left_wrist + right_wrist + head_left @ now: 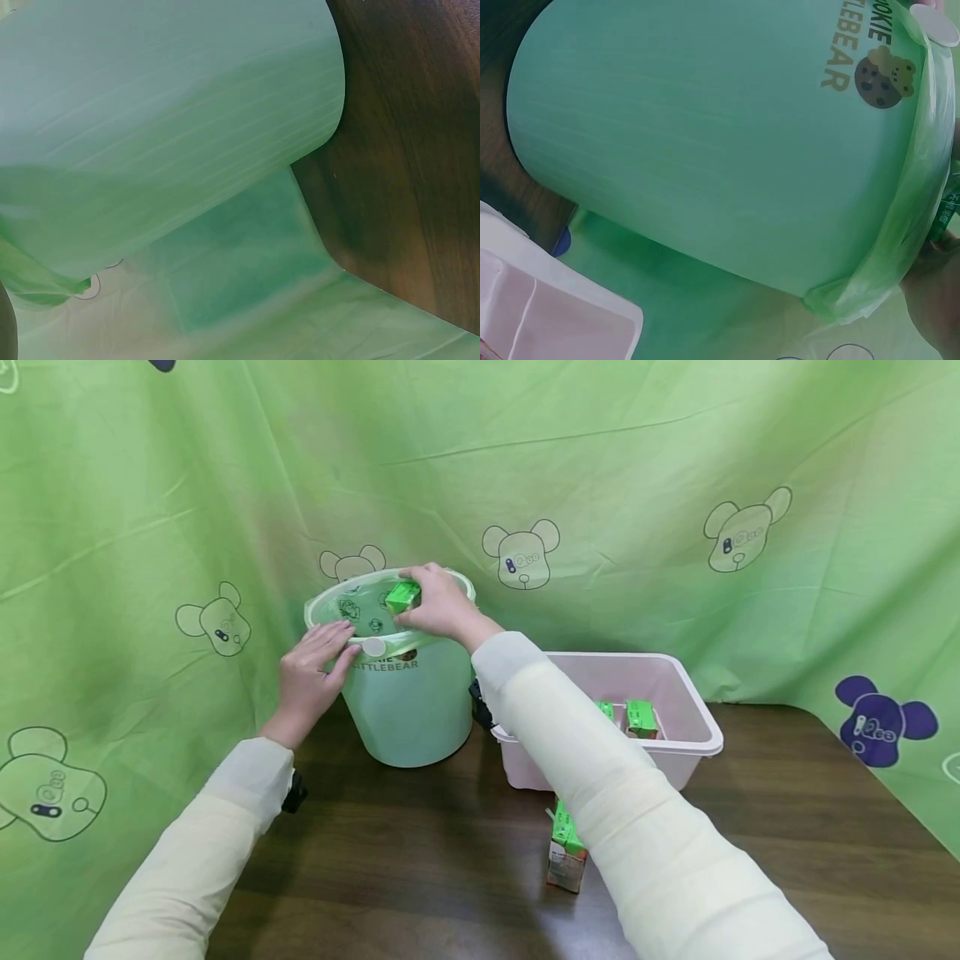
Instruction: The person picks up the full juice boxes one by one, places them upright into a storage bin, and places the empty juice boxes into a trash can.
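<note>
My right hand [441, 603] holds a small green-topped drink carton [402, 597] between thumb and fingers, over the mouth of a mint-green bin [408, 710]. A thin green bag [907, 217] lines the bin and folds over its rim. On the bin's near left rim rests my left hand [311, 672], its fingers lying over the edge and the thumb along the outside. In the right wrist view part of the carton [946, 208] shows past the rim at the right edge. The left wrist view shows mostly the bin's side [172, 112].
A pale pink plastic basket [693, 735] stands right of the bin, with green-topped cartons [641, 718] inside. Another carton [567, 852] stands upright on the dark wooden table [420, 877] in front of it, partly behind the right sleeve. A green bear-print cloth [600, 468] hangs behind.
</note>
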{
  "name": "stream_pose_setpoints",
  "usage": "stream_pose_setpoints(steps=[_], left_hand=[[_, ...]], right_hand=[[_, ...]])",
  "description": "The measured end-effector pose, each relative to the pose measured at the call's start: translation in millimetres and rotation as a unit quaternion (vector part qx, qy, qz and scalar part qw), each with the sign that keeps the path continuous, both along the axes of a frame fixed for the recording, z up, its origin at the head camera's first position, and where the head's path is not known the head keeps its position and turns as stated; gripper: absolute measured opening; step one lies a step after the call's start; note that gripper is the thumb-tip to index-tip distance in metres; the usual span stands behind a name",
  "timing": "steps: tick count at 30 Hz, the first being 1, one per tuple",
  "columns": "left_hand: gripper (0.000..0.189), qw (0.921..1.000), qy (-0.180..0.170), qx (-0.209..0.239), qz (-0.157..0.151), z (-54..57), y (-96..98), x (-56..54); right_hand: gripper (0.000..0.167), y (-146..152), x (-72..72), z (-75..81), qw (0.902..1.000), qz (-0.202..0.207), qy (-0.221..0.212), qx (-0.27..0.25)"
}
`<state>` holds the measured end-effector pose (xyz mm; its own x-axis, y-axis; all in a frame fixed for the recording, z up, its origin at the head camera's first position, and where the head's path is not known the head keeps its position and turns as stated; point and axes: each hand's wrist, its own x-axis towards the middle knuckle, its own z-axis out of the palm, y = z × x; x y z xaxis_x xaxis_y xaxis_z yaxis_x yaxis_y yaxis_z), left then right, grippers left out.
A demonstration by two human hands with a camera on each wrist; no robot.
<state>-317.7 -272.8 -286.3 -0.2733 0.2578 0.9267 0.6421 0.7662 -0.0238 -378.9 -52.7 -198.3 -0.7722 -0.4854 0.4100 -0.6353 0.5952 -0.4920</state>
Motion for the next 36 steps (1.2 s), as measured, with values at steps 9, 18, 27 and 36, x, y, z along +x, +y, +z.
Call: stream_pose_setpoints(steps=[9, 18, 27, 36], left_hand=[[0.030, 1.0000, 0.001, -0.002, -0.001, -1.0, -0.3, -1.3], [0.030, 1.0000, -0.002, -0.002, -0.002, -0.5, -0.8, -1.2], [0.030, 1.0000, -0.001, 0.000, 0.000, -0.5, -1.3, -1.9], [0.030, 0.9999, -0.007, 0.008, 0.002, -0.3, -3.0, -1.1]], right_hand=[[0.073, 2, 0.9, -1.1, 0.9998, -0.001, 0.008, 0.019], [0.073, 4, 1.9, -0.6, 0.9998, -0.003, 0.004, 0.022], [0.074, 7, 5.0, 3.1, 0.9996, -0.011, -0.017, 0.021], [0.073, 10, 9.0, 9.7, 0.9997, -0.003, -0.012, 0.021]])
